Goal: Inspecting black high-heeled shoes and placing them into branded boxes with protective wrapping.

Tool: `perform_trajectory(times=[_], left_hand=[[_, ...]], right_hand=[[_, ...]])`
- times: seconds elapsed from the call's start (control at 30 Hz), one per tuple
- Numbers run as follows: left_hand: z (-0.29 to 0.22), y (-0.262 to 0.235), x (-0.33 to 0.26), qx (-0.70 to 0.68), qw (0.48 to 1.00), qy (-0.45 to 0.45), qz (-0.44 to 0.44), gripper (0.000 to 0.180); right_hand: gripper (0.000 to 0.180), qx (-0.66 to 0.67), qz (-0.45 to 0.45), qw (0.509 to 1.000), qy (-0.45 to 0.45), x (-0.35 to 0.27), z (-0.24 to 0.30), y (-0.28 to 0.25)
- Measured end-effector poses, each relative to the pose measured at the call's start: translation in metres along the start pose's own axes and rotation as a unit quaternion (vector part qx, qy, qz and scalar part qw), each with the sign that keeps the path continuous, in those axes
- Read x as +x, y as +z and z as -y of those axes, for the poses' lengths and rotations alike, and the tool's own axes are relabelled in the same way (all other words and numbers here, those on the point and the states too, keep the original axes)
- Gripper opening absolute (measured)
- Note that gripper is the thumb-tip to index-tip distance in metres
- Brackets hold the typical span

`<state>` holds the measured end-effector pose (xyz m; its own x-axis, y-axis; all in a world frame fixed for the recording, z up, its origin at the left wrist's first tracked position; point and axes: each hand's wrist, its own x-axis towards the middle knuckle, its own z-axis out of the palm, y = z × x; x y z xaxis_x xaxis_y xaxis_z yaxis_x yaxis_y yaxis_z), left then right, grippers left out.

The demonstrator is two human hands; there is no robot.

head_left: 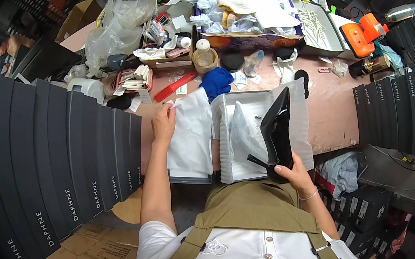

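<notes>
Shoe point(276, 133) heel end hidden inside right hand point(293, 175).

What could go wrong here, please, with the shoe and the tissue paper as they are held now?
The black high-heeled shoe is gripped only at its heel end by the right hand, so it might tip into the open white box. The left hand pinches just a corner of the white tissue paper, which could tear.

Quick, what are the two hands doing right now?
Left hand: closed, pinching the white tissue paper at its top corner.
Right hand: closed, holding the black high-heeled shoe by its heel end.
</notes>
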<state>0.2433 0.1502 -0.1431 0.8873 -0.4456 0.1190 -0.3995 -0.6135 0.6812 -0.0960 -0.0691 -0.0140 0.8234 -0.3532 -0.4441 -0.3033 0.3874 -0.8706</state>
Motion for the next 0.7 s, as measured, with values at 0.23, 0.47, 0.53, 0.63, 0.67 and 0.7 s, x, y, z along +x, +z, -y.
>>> perform_trajectory(times=[0.23, 0.47, 0.53, 0.63, 0.67, 0.7], left_hand=[[-0.1, -0.047, -0.034, -0.256, 0.958, 0.113, -0.064, 0.016], [-0.085, -0.024, -0.136, -0.365, 0.92, -0.14, -0.022, 0.018], [-0.057, -0.02, -0.155, -0.329, 0.903, -0.275, -0.017, 0.027], [-0.075, -0.042, -0.154, -0.024, 0.996, 0.009, -0.089, 0.046], [-0.086, -0.049, -0.152, 0.05, 0.986, 0.108, -0.119, 0.051], [-0.082, -0.048, -0.152, -0.025, 0.991, 0.105, -0.073, 0.054]], right_hand=[[0.077, 0.153, 0.295, 0.941, 0.068, 0.002, 0.058, 0.017], [0.055, 0.151, 0.239, 0.943, 0.176, 0.053, 0.019, 0.051], [0.05, 0.159, 0.238, 0.945, 0.16, 0.062, 0.005, 0.06], [0.051, 0.214, 0.275, 0.913, 0.212, 0.059, -0.019, 0.062], [0.051, 0.226, 0.275, 0.907, 0.226, 0.056, -0.027, 0.061], [0.051, 0.238, 0.276, 0.901, 0.235, 0.056, -0.034, 0.062]])
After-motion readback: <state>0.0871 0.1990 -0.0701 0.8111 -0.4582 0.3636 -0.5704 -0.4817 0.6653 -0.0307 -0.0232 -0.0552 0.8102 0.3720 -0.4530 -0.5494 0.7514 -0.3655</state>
